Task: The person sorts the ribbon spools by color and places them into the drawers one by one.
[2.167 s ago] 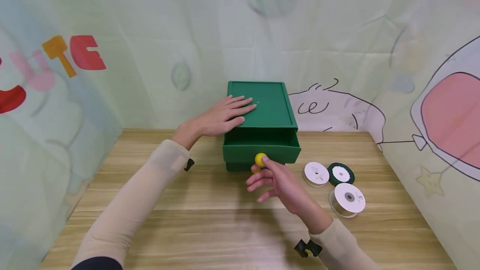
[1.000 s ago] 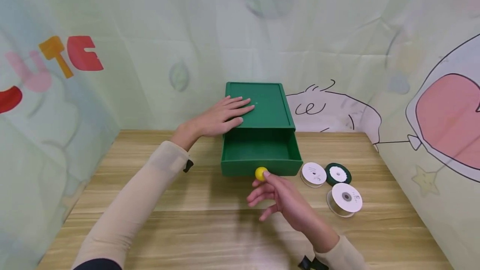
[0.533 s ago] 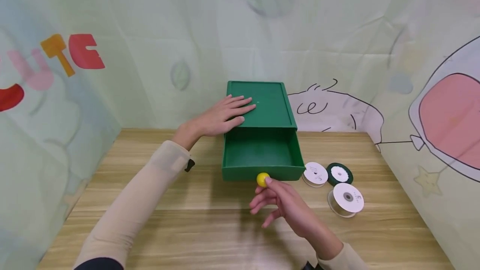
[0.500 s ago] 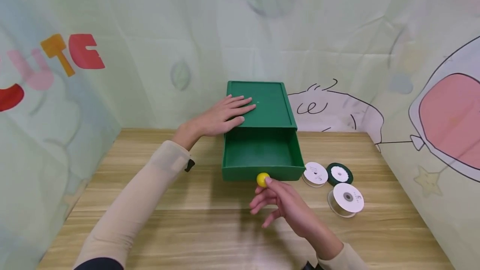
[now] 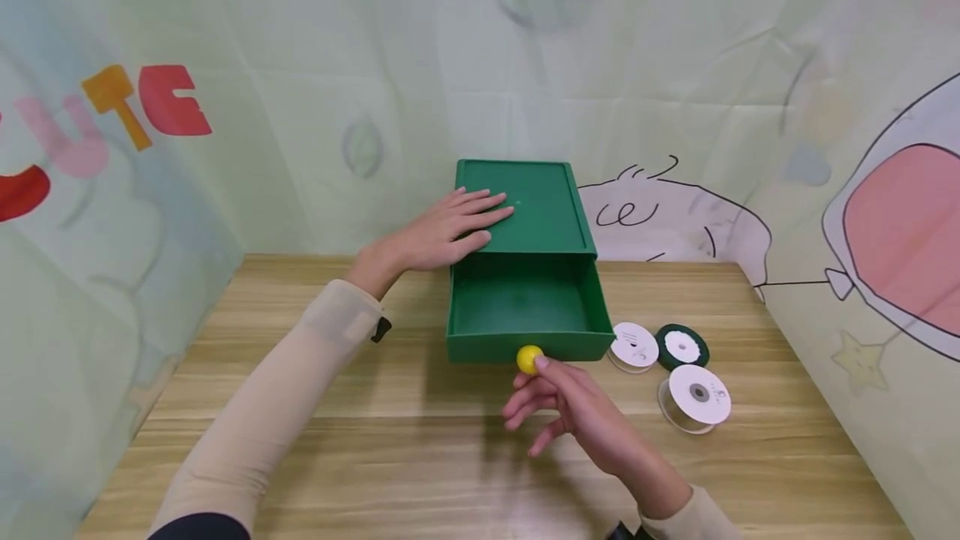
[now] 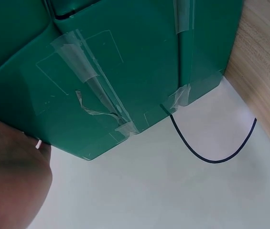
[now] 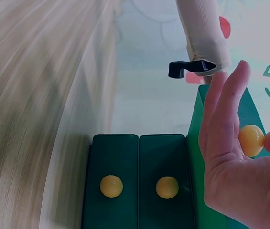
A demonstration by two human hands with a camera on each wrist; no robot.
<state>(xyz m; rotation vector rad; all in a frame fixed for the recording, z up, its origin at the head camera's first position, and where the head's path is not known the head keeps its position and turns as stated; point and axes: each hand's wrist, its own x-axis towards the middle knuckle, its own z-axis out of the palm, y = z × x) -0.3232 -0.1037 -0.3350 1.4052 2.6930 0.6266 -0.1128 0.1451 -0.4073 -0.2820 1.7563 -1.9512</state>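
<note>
A green drawer cabinet stands against the back wall, its top drawer pulled far out with nothing visible inside. My left hand lies flat on the left part of the cabinet's top, fingers spread. In front of the drawer, my right hand pinches its round yellow knob between thumb and index finger; the other fingers hang loosely bent. The right wrist view shows two lower drawers, pushed in, with yellow knobs. Clear tape runs over the cabinet's side in the left wrist view.
Right of the drawer sit a small white ribbon spool, a dark green ribbon spool and a larger white spool. The wooden table meets printed cloth walls at the back and sides.
The top drawer has slid out toward me from a small gap, with my right hand on its knob. Over the last half second it barely moves. My left hand stays in place.
</note>
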